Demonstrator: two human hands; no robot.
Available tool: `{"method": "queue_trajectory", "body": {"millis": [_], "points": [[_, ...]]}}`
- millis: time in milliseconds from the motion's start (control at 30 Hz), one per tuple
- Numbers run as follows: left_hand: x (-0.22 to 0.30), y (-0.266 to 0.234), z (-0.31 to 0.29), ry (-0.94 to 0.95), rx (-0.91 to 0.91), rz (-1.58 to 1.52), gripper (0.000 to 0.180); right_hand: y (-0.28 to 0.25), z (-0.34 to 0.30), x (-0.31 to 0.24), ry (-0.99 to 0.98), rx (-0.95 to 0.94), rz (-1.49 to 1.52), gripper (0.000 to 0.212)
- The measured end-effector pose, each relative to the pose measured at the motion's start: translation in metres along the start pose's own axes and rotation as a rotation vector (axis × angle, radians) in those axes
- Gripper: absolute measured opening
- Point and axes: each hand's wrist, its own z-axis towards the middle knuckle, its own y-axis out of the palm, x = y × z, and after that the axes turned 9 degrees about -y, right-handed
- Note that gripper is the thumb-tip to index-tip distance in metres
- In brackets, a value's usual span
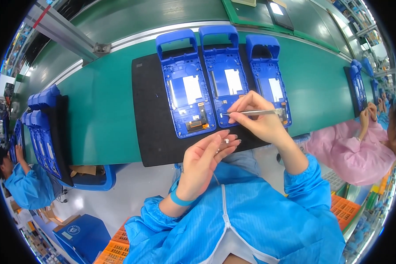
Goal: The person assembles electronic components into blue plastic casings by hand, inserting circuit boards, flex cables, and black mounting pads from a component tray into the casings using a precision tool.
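Three blue plastic device housings lie in a row on a black mat (152,127): a left housing (177,94), a middle housing (215,81) and a right housing (262,70). My right hand (262,121) pinches a pair of metal tweezers (255,112), their tips over the lower part of the middle housing. Whether the tips hold anything is too small to tell. Just below, near the mat's front edge, my left hand (204,156) is cupped with its fingers curled round a few small white parts (226,141). A dark component with orange film (196,125) sits in the left housing.
The mat rests on a green workbench (101,123) with a metal rail behind it. More blue housings (42,127) stand on a mat at the left. A person in blue (31,185) works at far left, another in pink (352,152) at right. Below stands a blue bin (83,237).
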Motion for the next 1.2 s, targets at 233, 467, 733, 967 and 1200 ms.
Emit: {"method": "queue_trajectory", "body": {"millis": [233,467,733,967,1200], "points": [[0.000,-0.001,0.000,0.002,0.002,0.019,0.033,-0.001,0.000,0.001,0.049,-0.001,0.096,0.013],[-0.002,0.005,0.004,0.034,0.043,-0.004,0.030,-0.006,-0.015,-0.010,-0.097,-0.135,0.173,0.018],[-0.007,0.009,0.017,-0.024,0.018,0.094,0.024,-0.040,-0.028,-0.011,-0.005,0.181,0.241,0.013],[-0.012,0.021,0.027,-0.102,-0.007,0.049,0.027,-0.047,-0.023,0.002,0.055,0.136,0.079,0.013],[-0.013,0.025,0.030,-0.095,0.004,0.113,0.027,-0.044,-0.022,0.002,0.039,0.148,0.009,0.015]]}}
